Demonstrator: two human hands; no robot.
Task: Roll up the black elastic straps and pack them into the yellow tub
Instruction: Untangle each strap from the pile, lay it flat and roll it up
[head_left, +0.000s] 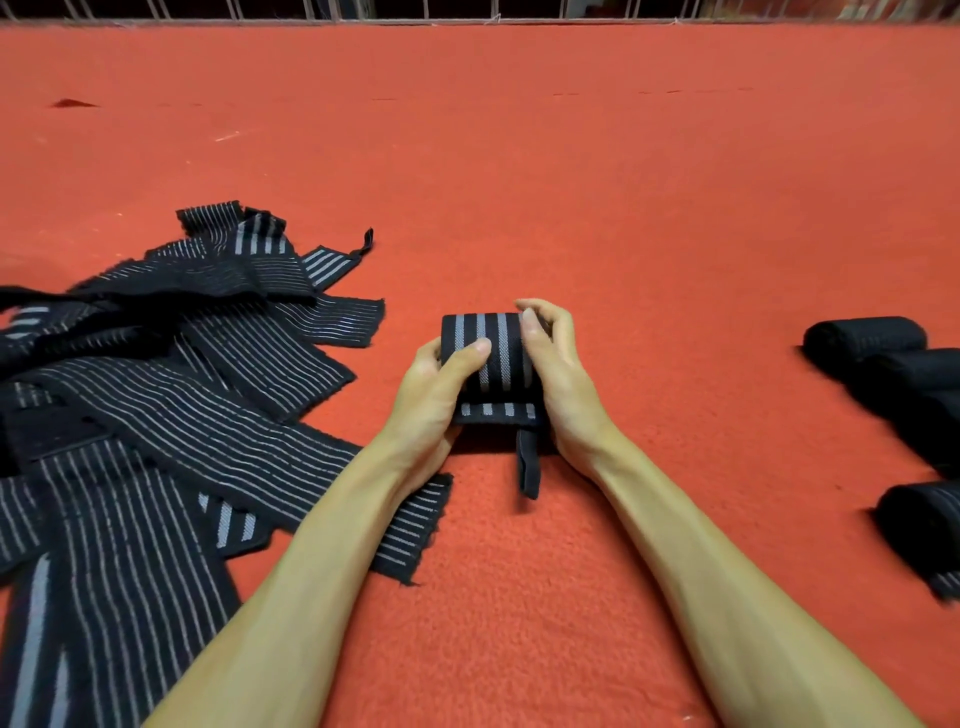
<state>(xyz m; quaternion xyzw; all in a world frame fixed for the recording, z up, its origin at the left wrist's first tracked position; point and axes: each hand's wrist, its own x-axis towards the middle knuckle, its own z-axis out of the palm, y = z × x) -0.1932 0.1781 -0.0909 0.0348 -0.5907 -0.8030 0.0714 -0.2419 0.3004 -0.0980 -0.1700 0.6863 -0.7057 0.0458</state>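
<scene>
Both hands work on one black strap with grey stripes. It is almost fully wound into a roll (498, 358), which stands on the red carpet (571, 182) a little nearer to the near edge than to the far one, about halfway between the left and right edges.

The left hand (436, 400) holds the left end of the roll. Its thumb (467, 353) lies across the top and its fingers (428, 351) are curled around the far side. The right hand (561, 384) holds the right end in the same way, with the thumb (532, 332) pressed on the top and the fingers (550, 317) bent around the back. So the fingers of both hands are closed on the roll.

A short flap of the strap lies flat in front of the roll, and a narrow black tab (529, 467) runs from it toward the near edge.

Near the left edge lies a pile of loose straps (156, 374), flat and crossing over each other; one of them passes under the left forearm. Close to the right edge lie several finished rolls (865, 338), just beside each other and well apart from the hands.

A light railing (467, 10) runs along the far edge.
</scene>
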